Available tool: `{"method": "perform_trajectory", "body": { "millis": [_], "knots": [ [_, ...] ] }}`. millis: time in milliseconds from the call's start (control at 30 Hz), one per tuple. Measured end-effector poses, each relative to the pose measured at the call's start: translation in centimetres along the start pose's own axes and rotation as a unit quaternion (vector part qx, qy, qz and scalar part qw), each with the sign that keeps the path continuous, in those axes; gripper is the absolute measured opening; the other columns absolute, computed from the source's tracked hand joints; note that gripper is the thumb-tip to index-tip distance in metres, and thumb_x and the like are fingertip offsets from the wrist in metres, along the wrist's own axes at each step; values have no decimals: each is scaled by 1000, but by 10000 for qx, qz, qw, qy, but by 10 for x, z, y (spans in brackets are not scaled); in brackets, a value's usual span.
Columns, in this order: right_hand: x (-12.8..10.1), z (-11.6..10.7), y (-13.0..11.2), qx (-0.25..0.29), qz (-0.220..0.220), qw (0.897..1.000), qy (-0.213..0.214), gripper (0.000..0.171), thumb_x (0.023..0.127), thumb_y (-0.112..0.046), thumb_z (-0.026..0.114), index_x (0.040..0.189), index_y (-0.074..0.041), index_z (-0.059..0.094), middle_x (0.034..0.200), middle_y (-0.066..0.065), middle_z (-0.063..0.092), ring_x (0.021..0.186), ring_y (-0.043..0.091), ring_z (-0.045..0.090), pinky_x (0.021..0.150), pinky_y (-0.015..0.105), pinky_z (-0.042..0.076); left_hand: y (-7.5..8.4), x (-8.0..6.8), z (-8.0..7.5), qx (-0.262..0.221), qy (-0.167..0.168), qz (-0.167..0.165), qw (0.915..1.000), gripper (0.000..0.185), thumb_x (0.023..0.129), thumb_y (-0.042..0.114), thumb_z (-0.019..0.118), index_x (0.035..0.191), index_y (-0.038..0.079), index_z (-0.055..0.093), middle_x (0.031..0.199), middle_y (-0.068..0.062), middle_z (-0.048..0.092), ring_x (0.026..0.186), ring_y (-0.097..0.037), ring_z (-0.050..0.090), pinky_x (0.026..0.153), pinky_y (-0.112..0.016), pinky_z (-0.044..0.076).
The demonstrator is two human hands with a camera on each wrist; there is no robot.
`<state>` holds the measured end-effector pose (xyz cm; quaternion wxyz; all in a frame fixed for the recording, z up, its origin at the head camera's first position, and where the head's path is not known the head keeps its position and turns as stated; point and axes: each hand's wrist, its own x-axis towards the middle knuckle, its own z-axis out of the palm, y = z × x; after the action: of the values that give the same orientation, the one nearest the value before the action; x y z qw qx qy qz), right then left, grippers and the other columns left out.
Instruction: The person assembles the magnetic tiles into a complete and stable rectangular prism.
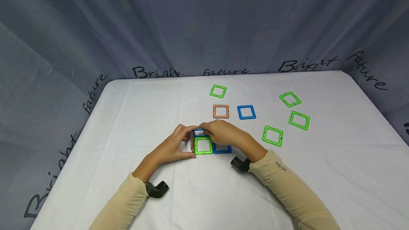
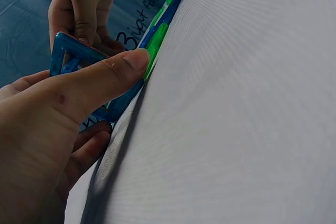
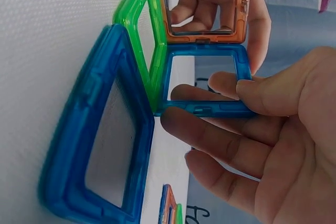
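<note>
Frame-shaped magnetic tiles are joined at the front middle of the table. A green tile (image 1: 203,152) lies flat, with a blue tile (image 1: 222,151) lying flat against its right edge. An orange tile (image 3: 207,39) stands upright on the green one's left side, and an upright blue tile (image 3: 202,50) stands at its far edge. My left hand (image 1: 174,148) holds the orange tile from the left, thumb in front and fingers behind. Between thumb and fingers my right hand (image 1: 223,132) pinches the upright blue tile, partly covering it in the head view.
Beyond the hands lie a loose orange tile (image 1: 221,117), a blue tile (image 1: 246,118) and a green tile (image 1: 218,96). Several more green tiles lie to the right, one (image 1: 272,144) nearest my right forearm. A grey curtain (image 1: 223,27) hangs behind the white table (image 1: 143,105).
</note>
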<state>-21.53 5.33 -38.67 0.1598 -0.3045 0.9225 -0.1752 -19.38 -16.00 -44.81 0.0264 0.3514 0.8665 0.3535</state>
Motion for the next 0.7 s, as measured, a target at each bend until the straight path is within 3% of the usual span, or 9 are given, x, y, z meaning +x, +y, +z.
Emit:
{"method": "perform_trajectory", "body": {
  "millis": [400, 700],
  "knots": [
    [0, -2, 5, 202, -159, 9996, -88, 32, 97, -14, 43, 127, -12, 55, 117, 5, 62, 108, 18, 59, 92, 38, 46, 0, 0, 0, -67, 33, 82, 9999, 84, 69, 27, 80, 138, 17, 34, 114, -4, 38, 94, -12, 56, 84, -25, 48],
    [-1, -2, 4, 27, -119, 9999, -74, 32, 96, -13, 45, 126, -13, 56, 121, 4, 61, 111, 19, 57, 93, 38, 45, 1, 1, 0, 3, -4, 70, 10000, 84, 69, 28, 80, 139, 17, 33, 113, -2, 41, 94, -12, 57, 84, -28, 48]
  ]
}}
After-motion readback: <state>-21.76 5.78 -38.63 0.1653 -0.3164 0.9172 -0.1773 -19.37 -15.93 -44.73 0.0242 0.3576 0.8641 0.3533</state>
